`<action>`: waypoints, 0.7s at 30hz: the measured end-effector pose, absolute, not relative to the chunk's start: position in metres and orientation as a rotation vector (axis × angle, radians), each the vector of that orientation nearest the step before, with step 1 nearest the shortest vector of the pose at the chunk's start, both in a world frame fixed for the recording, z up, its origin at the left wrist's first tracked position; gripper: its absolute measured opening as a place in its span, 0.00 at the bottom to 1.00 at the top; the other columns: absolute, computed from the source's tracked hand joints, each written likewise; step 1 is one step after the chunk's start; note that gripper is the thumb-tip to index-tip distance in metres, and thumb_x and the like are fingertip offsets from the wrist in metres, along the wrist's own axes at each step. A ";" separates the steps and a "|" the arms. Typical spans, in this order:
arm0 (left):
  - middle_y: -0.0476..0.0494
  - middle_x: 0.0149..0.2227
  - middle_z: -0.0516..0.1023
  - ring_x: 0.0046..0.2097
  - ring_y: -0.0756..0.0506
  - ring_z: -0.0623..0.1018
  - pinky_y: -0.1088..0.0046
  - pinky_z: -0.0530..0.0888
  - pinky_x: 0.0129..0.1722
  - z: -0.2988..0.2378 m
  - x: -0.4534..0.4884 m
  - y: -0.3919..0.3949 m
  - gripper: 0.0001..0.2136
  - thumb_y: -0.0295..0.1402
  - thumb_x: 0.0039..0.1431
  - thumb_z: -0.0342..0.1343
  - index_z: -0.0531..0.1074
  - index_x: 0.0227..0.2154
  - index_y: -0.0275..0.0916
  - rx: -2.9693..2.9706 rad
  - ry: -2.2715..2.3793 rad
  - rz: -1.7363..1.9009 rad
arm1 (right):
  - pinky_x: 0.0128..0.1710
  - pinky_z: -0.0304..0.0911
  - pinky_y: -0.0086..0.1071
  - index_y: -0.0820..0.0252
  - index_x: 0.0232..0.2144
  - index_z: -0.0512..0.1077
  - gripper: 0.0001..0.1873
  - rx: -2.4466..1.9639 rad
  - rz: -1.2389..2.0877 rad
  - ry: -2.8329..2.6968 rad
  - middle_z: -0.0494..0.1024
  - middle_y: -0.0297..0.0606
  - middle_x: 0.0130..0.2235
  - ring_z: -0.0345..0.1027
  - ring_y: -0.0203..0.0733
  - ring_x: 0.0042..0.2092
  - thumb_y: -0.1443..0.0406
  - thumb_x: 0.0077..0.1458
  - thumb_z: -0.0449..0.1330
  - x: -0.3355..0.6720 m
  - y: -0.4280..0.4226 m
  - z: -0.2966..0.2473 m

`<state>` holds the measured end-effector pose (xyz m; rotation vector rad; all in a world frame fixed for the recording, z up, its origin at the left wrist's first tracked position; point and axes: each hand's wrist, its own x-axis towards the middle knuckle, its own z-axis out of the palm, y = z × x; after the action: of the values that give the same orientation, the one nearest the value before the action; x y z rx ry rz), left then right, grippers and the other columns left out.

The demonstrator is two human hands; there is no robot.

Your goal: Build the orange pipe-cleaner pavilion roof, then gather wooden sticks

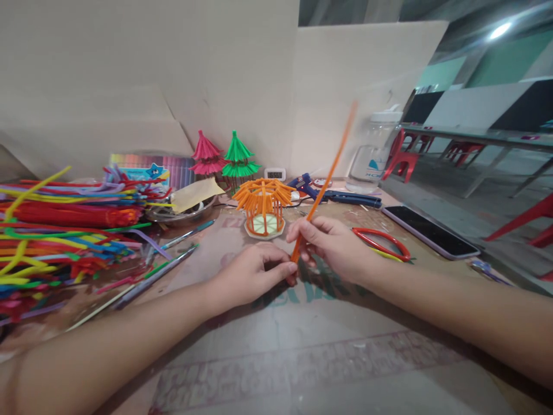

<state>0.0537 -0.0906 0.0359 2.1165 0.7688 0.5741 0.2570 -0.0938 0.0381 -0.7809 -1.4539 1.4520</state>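
Note:
An orange pipe cleaner (332,167) rises up and to the right from between my two hands, its upper end blurred. My left hand (263,268) pinches its lower end between thumb and fingers. Higher up the stem, my right hand (326,239) is closed around it. Just beyond my hands stands a small pavilion (263,202) with an orange fringed roof, thin posts and a pale round base. Behind it are two tiered pipe cleaner trees, one pink (206,154) and one green (238,155).
Piles of coloured pipe cleaners (64,230) cover the left side, beside a metal bowl (185,213). A glue gun (305,183), red-handled pliers (384,242), a phone (427,230) and a water bottle (369,153) lie or stand to the right. Cardboard panels (237,69) rise behind.

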 end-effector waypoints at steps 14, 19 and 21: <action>0.43 0.33 0.85 0.37 0.46 0.82 0.71 0.76 0.42 0.033 0.051 -0.089 0.15 0.39 0.69 0.55 0.80 0.30 0.37 1.938 0.799 0.640 | 0.33 0.73 0.33 0.60 0.43 0.81 0.27 -0.835 1.272 -1.498 0.82 0.38 0.35 0.74 0.37 0.30 0.43 0.55 0.70 0.264 -0.086 0.039; 0.43 0.34 0.85 0.37 0.47 0.82 0.71 0.76 0.42 0.028 0.050 -0.086 0.15 0.40 0.69 0.57 0.80 0.31 0.36 1.869 0.763 0.691 | 0.33 0.71 0.33 0.60 0.37 0.84 0.18 -0.928 1.345 -1.668 0.81 0.37 0.31 0.73 0.37 0.30 0.50 0.56 0.70 0.261 -0.088 0.025; 0.43 0.34 0.85 0.37 0.47 0.81 0.71 0.76 0.41 0.028 0.050 -0.086 0.15 0.40 0.68 0.57 0.80 0.31 0.36 1.866 0.765 0.691 | 0.31 0.69 0.31 0.59 0.36 0.84 0.16 -0.940 1.334 -1.667 0.81 0.37 0.32 0.72 0.36 0.29 0.52 0.55 0.70 0.260 -0.089 0.024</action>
<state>0.0504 -0.0858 0.0276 1.8664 0.7655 0.6908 0.2601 -0.0891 0.0242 -0.9403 -1.6665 1.3339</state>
